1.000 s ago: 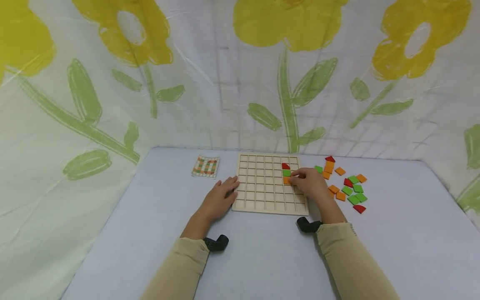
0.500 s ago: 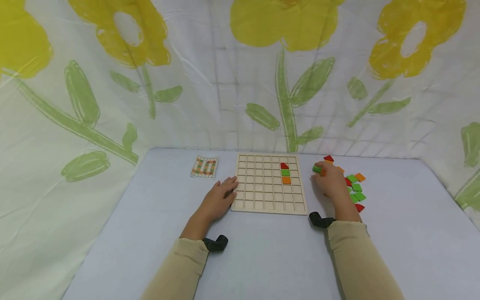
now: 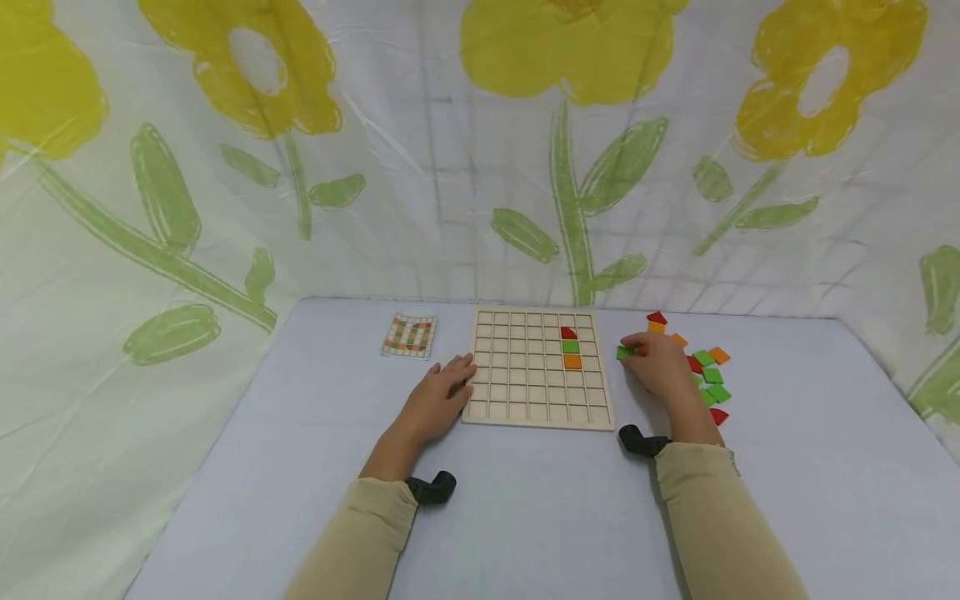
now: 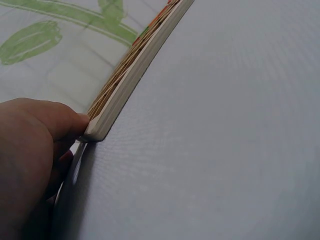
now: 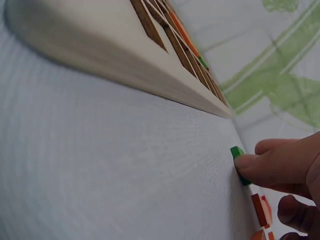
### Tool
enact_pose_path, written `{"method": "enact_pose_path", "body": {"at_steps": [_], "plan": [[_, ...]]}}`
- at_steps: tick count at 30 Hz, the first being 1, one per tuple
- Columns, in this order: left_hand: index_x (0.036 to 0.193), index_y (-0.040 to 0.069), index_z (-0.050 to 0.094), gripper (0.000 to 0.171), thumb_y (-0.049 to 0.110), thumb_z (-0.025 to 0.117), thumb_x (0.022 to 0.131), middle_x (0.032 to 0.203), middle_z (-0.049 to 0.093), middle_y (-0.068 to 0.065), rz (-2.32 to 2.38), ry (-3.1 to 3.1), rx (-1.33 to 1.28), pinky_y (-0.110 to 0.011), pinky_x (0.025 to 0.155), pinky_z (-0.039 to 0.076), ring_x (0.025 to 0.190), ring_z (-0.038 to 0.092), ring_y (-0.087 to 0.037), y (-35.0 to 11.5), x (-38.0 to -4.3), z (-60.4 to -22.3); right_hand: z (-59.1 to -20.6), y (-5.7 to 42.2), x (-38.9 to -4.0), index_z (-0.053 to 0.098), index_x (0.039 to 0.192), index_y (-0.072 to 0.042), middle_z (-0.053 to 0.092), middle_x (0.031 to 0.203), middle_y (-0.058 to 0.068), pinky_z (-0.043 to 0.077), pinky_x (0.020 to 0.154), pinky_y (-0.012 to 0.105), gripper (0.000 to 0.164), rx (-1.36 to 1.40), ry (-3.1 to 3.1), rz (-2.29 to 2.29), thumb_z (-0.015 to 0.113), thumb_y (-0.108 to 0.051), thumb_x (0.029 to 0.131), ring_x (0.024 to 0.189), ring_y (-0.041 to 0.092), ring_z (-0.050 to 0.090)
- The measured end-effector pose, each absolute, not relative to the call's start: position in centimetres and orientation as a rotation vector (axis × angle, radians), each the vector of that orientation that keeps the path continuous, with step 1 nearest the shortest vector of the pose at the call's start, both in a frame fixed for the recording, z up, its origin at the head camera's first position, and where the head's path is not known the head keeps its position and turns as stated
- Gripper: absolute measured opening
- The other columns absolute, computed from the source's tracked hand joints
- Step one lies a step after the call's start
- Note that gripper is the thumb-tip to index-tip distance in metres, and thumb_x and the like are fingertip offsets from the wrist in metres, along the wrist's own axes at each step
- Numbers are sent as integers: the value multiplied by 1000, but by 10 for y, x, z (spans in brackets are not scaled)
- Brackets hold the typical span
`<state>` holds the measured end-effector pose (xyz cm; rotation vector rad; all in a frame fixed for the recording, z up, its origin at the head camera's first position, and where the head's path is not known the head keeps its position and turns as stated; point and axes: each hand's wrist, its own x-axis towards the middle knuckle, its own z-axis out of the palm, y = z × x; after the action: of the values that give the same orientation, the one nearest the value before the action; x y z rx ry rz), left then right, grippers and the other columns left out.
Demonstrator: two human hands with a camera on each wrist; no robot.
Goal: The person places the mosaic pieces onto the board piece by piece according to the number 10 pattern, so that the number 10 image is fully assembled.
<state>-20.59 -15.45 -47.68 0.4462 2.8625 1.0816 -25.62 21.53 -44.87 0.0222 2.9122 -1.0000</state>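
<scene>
A wooden grid board (image 3: 529, 398) lies on the table with a red quarter-round tile (image 3: 568, 333), a green tile (image 3: 570, 347) and an orange tile (image 3: 572, 362) in one column of its cells. My left hand (image 3: 435, 400) rests against the board's left edge, its fingers relaxed; the thumb touches the board's corner (image 4: 97, 131) in the left wrist view. To the right of the board, my right hand (image 3: 660, 365) pinches a loose green square tile (image 5: 241, 167) between thumb and index finger, low at the tabletop. Part of that tile is hidden by the fingers.
Loose orange, green and red tiles (image 3: 712, 376) lie around and partly under the right hand. A red triangle tile (image 3: 657, 318) is at the back. A small pattern card (image 3: 409, 336) lies left of the board. A flowered curtain (image 3: 420, 192) hangs behind the table.
My right hand has left the orange tile in the board and moved right to the loose tiles. The green tile has since shifted slightly toward the board. The left hand stays put.
</scene>
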Motion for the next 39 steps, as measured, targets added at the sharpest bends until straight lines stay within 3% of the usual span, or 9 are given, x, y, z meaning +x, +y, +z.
{"method": "enact_pose_path", "body": {"at_steps": [7, 14, 21, 27, 39], "plan": [[143, 11, 52, 43, 25, 52, 103, 156, 39, 5, 1077, 2862, 449, -39, 126, 13, 147, 31, -15, -155, -206, -477, -449, 216, -257, 63, 129, -1, 58, 130, 24, 52, 90, 50, 38, 7, 2916, -984, 65, -13, 93, 113, 38, 55], [144, 12, 52, 43, 25, 52, 103, 156, 39, 5, 1065, 2866, 449, -38, 126, 13, 147, 31, -14, -155, -207, -478, -448, 218, -255, 63, 125, 6, 51, 116, 26, 48, 86, 51, 40, -64, 2961, -857, 66, -18, 93, 103, 38, 50], [144, 12, 52, 44, 25, 53, 102, 156, 38, 5, 1068, 2857, 446, -38, 126, 12, 147, 30, -14, -155, -206, -476, -444, 216, -255, 65, 125, -2, 56, 119, 21, 51, 84, 46, 40, -99, 2896, -907, 67, -27, 94, 105, 34, 51], [144, 12, 51, 44, 25, 52, 103, 156, 38, 6, 1063, 2857, 439, -37, 127, 12, 147, 30, -14, -155, -206, -476, -438, 201, -255, 71, 117, -13, 62, 95, 6, 45, 65, 31, 35, -294, 2770, -960, 73, -33, 89, 85, 24, 51], [145, 13, 50, 44, 26, 52, 103, 157, 37, 6, 1071, 2845, 441, -37, 127, 11, 148, 29, -13, -155, -206, -476, -441, 175, -249, 72, 111, -12, 60, 85, 2, 43, 64, 29, 29, -427, 2697, -910, 77, -27, 86, 76, 19, 52]]}}
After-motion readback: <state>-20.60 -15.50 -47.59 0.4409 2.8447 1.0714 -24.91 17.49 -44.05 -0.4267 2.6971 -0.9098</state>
